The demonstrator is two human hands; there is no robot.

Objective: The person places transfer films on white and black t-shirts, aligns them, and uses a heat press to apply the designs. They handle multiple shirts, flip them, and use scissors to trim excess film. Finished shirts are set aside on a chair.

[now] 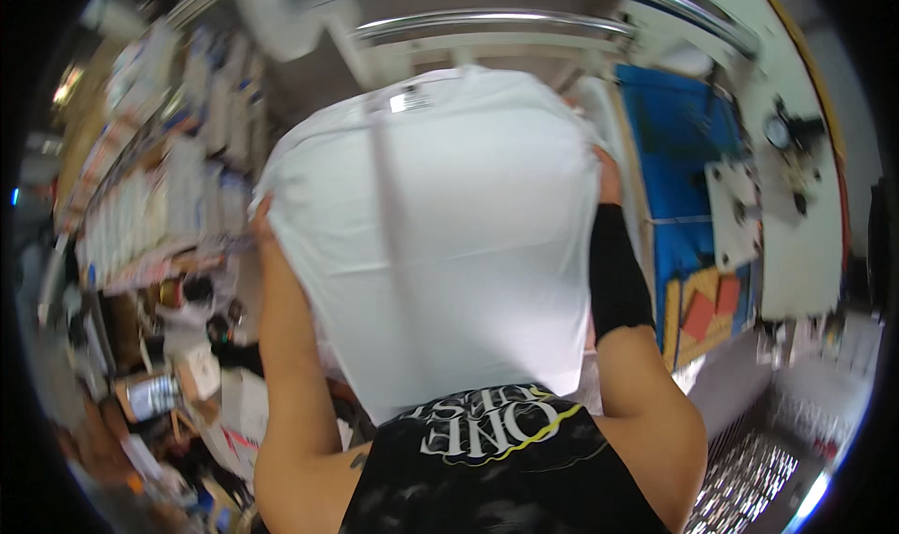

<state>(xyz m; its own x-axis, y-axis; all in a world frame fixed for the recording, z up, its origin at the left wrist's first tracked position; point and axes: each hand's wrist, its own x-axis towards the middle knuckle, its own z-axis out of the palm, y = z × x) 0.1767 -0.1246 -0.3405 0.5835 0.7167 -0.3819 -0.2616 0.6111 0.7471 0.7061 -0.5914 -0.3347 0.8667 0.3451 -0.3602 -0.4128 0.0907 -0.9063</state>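
Observation:
A white T-shirt point(449, 225) is spread wide in front of me, its hem close to my body and its neck end farthest away. A small white label point(411, 102) with print shows at the neckline. At the shirt's left edge, my left hand point(263, 218) grips the bunched cloth, its fingertips partly hidden by the fabric. On the opposite edge my right hand point(608, 176) holds the cloth, with a black sleeve point(619, 274) covering that forearm. A soft shadow band runs down the cloth, left of its middle.
Polished metal rollers point(491, 22) cross the far side. At right stand a blue panel point(678, 147) and a pale machine plate point(801, 232) bearing a round gauge point(777, 131). Stacked wrapped goods point(168, 190) fill the left side, above cluttered cardboard boxes point(239, 421).

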